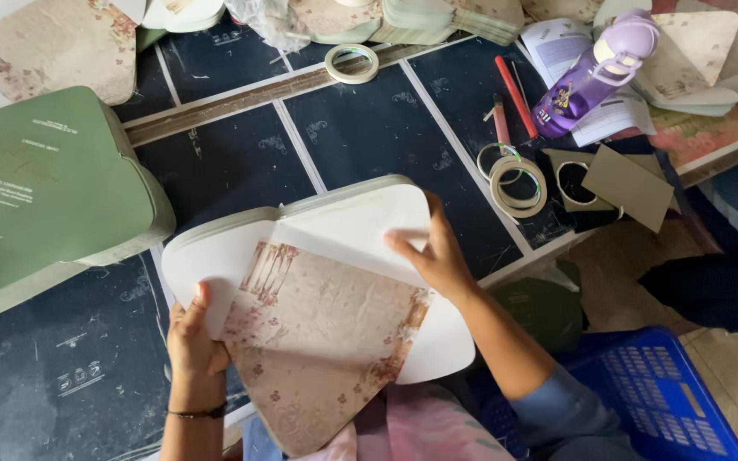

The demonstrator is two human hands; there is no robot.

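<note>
Thing: floral envelope sheet [322, 341] on a white stack [360, 218] at the desk [369, 128] front edge, long axis diagonal, point toward the person | Left hand [194, 341]: fingers clamped on its left edge | Right hand [433, 252]: fingers together, pressing the white flap | Hidden: sheet's lower tip over the lap, green stack [44, 188] cut off left

I am working at a dark tiled table [360, 137] | green card stack [44, 188] is lying left of the tape roll [351, 63] | purple bottle [595, 72], more tape rings [518, 183] are lying to its right.
</note>
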